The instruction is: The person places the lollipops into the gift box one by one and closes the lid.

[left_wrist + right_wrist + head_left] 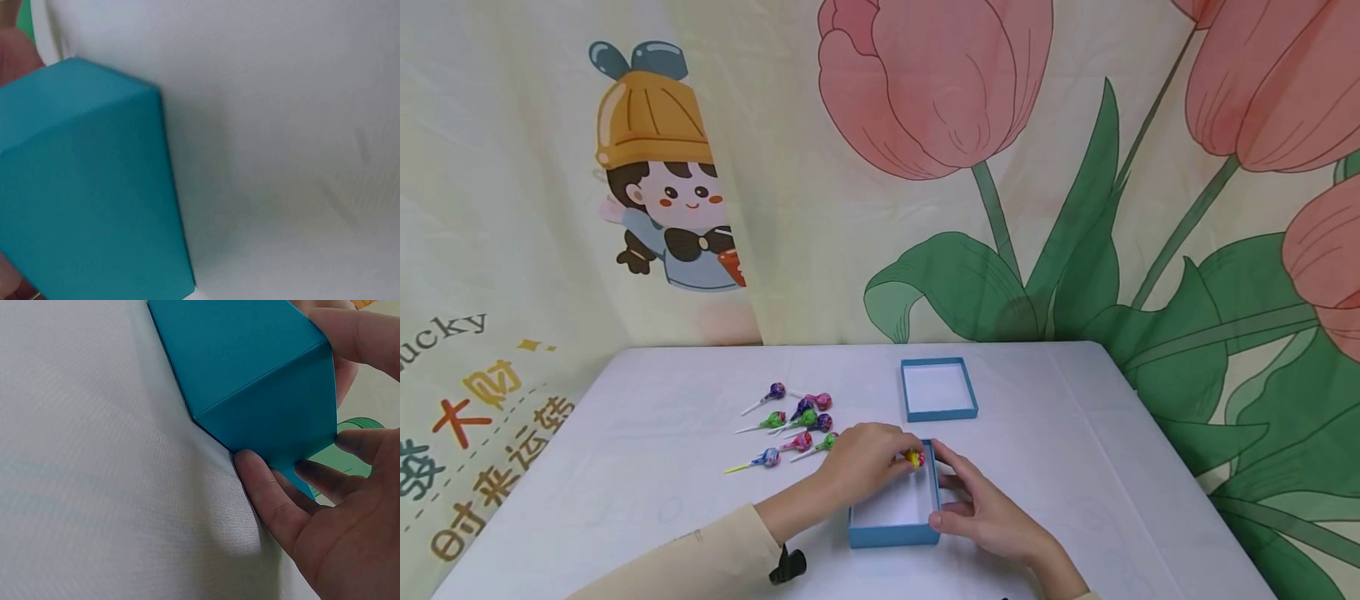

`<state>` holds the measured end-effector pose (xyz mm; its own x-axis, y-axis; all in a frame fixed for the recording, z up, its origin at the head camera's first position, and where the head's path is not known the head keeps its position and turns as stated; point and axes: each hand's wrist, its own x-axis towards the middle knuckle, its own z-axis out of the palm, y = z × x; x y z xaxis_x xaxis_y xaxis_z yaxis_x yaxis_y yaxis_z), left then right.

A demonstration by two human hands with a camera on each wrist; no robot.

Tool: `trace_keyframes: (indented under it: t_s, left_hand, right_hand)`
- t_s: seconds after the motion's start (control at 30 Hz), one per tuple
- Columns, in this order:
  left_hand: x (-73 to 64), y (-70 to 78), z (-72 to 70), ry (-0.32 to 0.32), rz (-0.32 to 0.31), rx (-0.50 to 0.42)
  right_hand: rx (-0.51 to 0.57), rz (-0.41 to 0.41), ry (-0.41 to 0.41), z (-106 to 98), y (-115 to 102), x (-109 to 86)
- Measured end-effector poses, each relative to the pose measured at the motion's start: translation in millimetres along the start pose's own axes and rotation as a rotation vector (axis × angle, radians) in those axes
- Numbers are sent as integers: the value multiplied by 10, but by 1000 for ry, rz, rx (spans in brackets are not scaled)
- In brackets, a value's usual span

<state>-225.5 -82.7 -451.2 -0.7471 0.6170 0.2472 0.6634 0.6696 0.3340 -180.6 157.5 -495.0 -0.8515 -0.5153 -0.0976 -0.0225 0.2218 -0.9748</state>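
My left hand (867, 457) reaches over the blue box (895, 536) and pinches a red-and-yellow lollipop (915, 458) by the box's far right part. The fingers hide its stick. At the right side of the box, my right hand (988, 508) steadies it, thumb near the front corner and another finger at the far corner. In the right wrist view, fingertips (253, 464) press on the teal wall. The box has a white inside, partly covered by my left hand. Several wrapped lollipops (775, 421) lie in a loose group to the left.
Behind the box lies a second square tray with a blue rim (942, 414), probably the lid, its white inside facing up. Everything rests on a white-covered table (662, 417). A printed curtain with tulips (940, 83) hangs along the table's back edge.
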Motion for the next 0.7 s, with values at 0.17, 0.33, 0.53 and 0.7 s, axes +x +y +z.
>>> trace_keyframes:
  t_s: [0.17, 0.33, 0.53, 0.7]
  left_hand:
    - [-35, 20, 43, -1, -7, 19]
    - [-34, 31, 84, 15, 8, 33]
    - [-25, 36, 162, 24, 14, 50]
    - [-35, 45, 221, 31, 0, 81]
  right_hand:
    - [-3, 0, 1, 2, 8, 0]
    - [-4, -5, 0, -7, 17, 2]
    - [-5, 10, 1, -8, 11, 0]
    - [-1, 6, -4, -7, 11, 7]
